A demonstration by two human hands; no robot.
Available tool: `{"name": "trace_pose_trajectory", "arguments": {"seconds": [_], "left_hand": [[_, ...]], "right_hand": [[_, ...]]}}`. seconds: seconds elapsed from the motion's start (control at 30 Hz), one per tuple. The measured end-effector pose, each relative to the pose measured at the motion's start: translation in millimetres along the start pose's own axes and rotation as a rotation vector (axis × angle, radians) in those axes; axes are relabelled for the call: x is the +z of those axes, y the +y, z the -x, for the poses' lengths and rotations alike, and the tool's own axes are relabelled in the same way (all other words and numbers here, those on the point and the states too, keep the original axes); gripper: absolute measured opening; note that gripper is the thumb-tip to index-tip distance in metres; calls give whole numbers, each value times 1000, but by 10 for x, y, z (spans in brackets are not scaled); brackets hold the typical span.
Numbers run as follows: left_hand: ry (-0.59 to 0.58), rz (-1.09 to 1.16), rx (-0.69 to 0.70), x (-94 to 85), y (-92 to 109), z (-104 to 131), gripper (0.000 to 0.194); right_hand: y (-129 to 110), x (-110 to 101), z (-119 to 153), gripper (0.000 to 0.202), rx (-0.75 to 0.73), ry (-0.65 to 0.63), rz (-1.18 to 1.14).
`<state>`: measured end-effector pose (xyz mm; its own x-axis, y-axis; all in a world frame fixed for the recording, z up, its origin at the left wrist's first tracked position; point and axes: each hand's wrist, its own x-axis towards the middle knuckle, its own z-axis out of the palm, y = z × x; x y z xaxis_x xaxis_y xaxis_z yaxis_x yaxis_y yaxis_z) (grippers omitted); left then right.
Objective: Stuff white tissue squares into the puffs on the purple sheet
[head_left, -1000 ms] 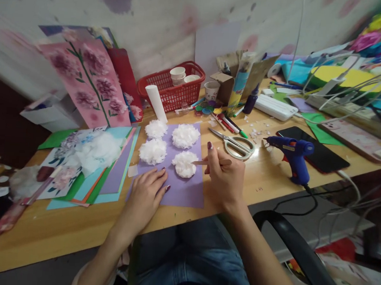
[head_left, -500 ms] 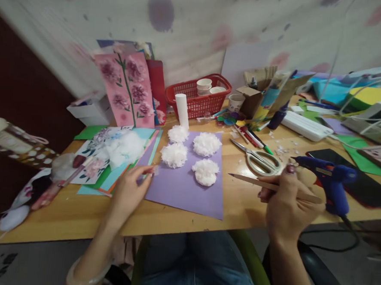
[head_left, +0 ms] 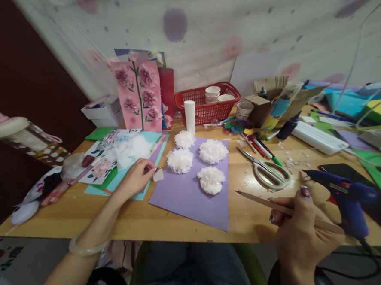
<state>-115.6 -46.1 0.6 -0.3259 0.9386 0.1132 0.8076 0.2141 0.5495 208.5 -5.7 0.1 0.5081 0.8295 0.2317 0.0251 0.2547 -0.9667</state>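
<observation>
Grip pinching wooden stick (head_left: pixel 261 200) in right hand (head_left: pixel 310 240), left hand (head_left: pixel 135 178) pinching pale scrap (head_left: pixel 158 175), phone (head_left: pixel 379 212) partly hidden

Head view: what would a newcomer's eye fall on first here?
Probably the four white puffs, bright against the purple sheet at the middle of the table. Next might come the pink flower panel, upright at the back left, and the blue glue gun on the right, near the right hand with its stick.
</observation>
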Motion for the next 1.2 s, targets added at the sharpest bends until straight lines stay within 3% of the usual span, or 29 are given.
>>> {"name": "trace_pose_trajectory", "arguments": {"seconds": [0.13,0.3,0.5,0.67,0.77,0.93,1.07,1.2], "left_hand": [[11,264,-43,-47,190,198,25],[14,505,-111,53,390,345,26],[6,210,-33,276,368,455,31],[-38,77,6,348,389,476,5],[-67,83,0,339,384,448,9],[61,38,-54,409,324,409,10],[40,-12,-25,449,331,378,9],[68,177,-75,399,395,384,11]], "right_hand": [[-27,53,79,44,28,-21,-59],[-39,93,235,50,19,-131,16],[-20,66,267,54,28,-158,59],[-39,59,251,55,12,-187,83],[-53,61,263,54,10,-185,83],[-64,64,280,55,19,-168,66],[-75,63,280,57,-3,-195,107],[-76,61,271,57,-8,-170,93]]}}
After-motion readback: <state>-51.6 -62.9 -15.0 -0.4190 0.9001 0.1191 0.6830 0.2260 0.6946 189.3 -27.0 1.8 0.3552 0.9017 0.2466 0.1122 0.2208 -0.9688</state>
